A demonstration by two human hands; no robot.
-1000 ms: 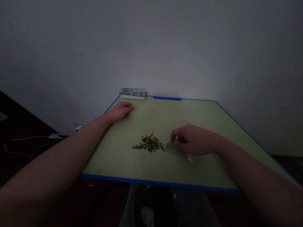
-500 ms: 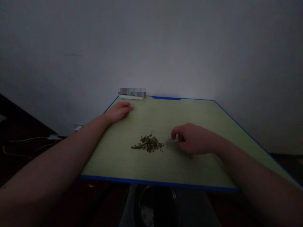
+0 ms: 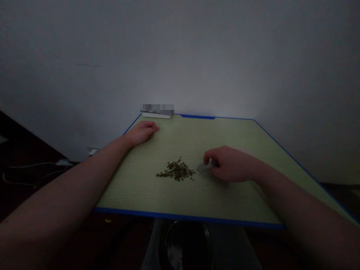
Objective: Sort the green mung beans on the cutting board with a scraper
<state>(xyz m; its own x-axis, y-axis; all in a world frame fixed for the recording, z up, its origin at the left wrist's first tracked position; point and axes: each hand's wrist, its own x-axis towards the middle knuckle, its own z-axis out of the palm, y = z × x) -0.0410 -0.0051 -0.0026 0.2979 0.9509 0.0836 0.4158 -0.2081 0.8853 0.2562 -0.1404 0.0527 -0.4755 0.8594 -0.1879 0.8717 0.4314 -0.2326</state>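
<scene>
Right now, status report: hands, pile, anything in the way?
Left hand on table, loosely curled. Right hand over protractor. Pile beside protractor; nothing visible between.

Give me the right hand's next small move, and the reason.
Probably slide the clear protractor slightly left: the right hand holds it, its left corner lies just beside the pile of small brown grains, and a few stray grains sit there.

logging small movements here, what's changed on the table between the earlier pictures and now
Very little: the bright glint on the near corner of the clear protractor is gone, perhaps because the right hand tilted it slightly. No grip was visibly taken or released. The left hand and the pile of small brownish pieces stayed put.
</scene>
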